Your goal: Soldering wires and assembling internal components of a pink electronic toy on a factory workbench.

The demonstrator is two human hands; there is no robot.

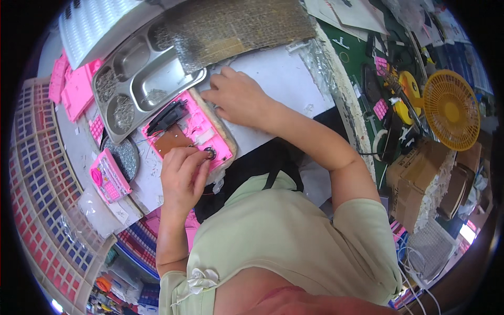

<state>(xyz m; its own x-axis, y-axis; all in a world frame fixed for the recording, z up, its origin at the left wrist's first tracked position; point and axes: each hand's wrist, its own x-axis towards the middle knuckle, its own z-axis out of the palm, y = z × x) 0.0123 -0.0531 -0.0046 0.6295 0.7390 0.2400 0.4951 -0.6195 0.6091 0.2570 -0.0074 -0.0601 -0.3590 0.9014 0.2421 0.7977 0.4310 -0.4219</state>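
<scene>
An open pink plastic housing (pixel 197 118) lies near the table's front edge, resting on a pale, thick-edged pad. Inside it are a brown circuit board (pixel 170 139), a black part (pixel 167 116) and wires. My left hand (pixel 181 170) is over the housing's near side, its fingers closed at a small round metal-rimmed part (pixel 210 153); the fingertips partly cover it. My right hand (pixel 239 97) rests by the housing's far right edge on the white sheet. Its fingers are bent and apart, with nothing visible in them.
A steel compartment tray (pixel 148 79) with small metal pieces stands beyond the housing, next to cardboard (pixel 241 31). To the left are pink shells (pixel 79 92), a pink toy piece (pixel 109 176), a round dish (pixel 123 157) and a plastic crate (pixel 39 173). A yellow basket (pixel 451 110) is on the right.
</scene>
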